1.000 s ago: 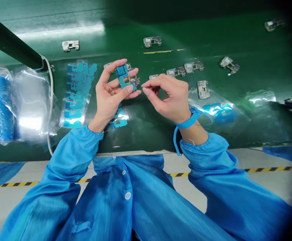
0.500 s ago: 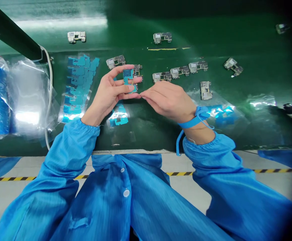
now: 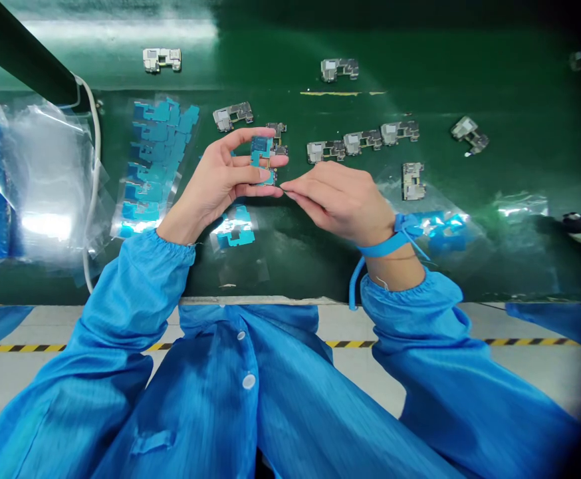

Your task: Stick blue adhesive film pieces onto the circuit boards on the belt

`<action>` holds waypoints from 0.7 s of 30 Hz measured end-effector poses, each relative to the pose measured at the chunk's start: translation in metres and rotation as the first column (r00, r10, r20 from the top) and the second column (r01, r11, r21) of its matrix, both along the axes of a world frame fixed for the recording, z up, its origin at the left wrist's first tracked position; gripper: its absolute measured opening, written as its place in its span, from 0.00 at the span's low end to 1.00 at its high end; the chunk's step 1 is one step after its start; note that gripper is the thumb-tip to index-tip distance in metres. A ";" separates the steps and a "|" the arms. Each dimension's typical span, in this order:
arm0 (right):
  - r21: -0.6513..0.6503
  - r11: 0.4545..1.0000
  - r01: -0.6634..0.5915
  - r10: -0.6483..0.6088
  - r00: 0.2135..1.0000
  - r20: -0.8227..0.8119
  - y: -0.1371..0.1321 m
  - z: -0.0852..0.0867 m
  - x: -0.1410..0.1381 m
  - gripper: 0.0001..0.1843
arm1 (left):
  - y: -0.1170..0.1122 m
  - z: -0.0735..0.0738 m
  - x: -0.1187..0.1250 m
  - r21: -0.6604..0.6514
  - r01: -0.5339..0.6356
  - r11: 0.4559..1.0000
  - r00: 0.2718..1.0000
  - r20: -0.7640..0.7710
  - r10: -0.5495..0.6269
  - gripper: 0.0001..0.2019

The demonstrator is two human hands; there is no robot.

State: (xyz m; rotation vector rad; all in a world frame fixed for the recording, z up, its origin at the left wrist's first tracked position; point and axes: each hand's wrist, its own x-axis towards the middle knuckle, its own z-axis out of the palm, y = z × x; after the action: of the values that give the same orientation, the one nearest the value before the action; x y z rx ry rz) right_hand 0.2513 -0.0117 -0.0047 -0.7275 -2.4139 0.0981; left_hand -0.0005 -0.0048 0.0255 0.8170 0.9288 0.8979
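My left hand (image 3: 225,166) grips a small circuit board (image 3: 261,154) between thumb and fingers, with blue film over parts of its face. Close to the board's lower right corner, my right hand (image 3: 338,196) holds its thumb and forefinger pinched together; what is in the pinch, if anything, is too small to make out. A blue wrist strap (image 3: 383,247) with a coiled cord circles my right wrist. Just behind the held board lies another circuit board (image 3: 279,138), partly covered by my fingers. Below my left hand is a clear sheet with blue film pieces (image 3: 238,227).
Several circuit boards (image 3: 363,141) lie on the green bench (image 3: 290,266), some in a row beyond my right hand. On the left are a sheet of blue die-cut films (image 3: 158,153), clear plastic bags (image 3: 51,193), a white cable (image 3: 94,133) and a dark post (image 3: 31,56).
My view has shifted slightly. Both hands keep nearly the same pose, the left on the circuit board and the right pinched at its corner. Boards at the back appear farther right.
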 end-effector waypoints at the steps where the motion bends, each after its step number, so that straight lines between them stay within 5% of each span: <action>1: 0.001 1.000 -0.007 0.007 1.000 -0.003 0.000 0.000 0.000 0.11 | 0.000 0.001 0.000 0.000 0.000 1.000 1.000 -0.007 0.000 0.32; 5: -0.058 0.998 0.009 -0.009 1.000 -0.013 0.002 0.000 0.002 0.12 | -0.002 0.002 0.000 0.039 -0.008 0.999 0.998 -0.065 0.011 0.33; 9: -0.204 0.970 0.132 -0.165 0.975 -0.152 0.001 0.003 -0.003 0.17 | -0.003 -0.005 0.000 0.121 -0.059 0.991 0.991 -0.112 0.073 0.29; 15: -0.641 0.767 0.018 -0.269 0.916 -0.297 -0.013 0.006 -0.028 0.26 | -0.003 -0.016 0.004 0.185 -0.105 0.977 0.992 -0.052 0.116 0.33; 21: -0.766 0.635 -0.099 -0.339 0.856 -0.391 -0.019 -0.003 -0.043 0.25 | -0.007 -0.015 0.007 0.208 -0.077 0.975 0.996 -0.023 0.083 0.30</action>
State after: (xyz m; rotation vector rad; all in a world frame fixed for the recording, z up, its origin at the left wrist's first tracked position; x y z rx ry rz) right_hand 0.2087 -0.0305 -0.0080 -1.0686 -1.7200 1.1875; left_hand 0.0069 -0.0114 0.0110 0.9789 0.9108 1.0670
